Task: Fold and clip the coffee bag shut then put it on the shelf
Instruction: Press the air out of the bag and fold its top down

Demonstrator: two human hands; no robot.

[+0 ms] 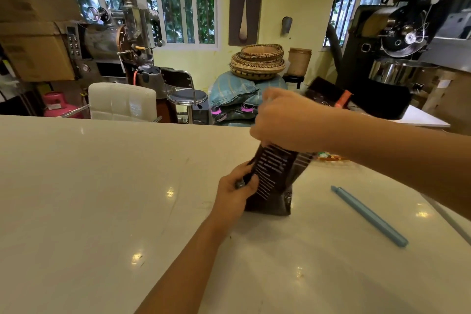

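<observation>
A dark coffee bag [274, 181] with pale printed lines stands on the white counter [102, 199], leaning to the right. My left hand [235, 192] grips its lower left side. My right hand [285, 120] is closed over the bag's top, which it hides. A long light-blue bag clip [369, 215] lies flat on the counter to the right of the bag, apart from both hands.
A second dark bag with an orange clip [328, 95] shows behind my right hand. Small colourful items [330, 157] lie under my right forearm. Beyond the counter are a white chair [122, 102], a stool [187, 95], stacked baskets [257, 61] and coffee roasters [397, 41].
</observation>
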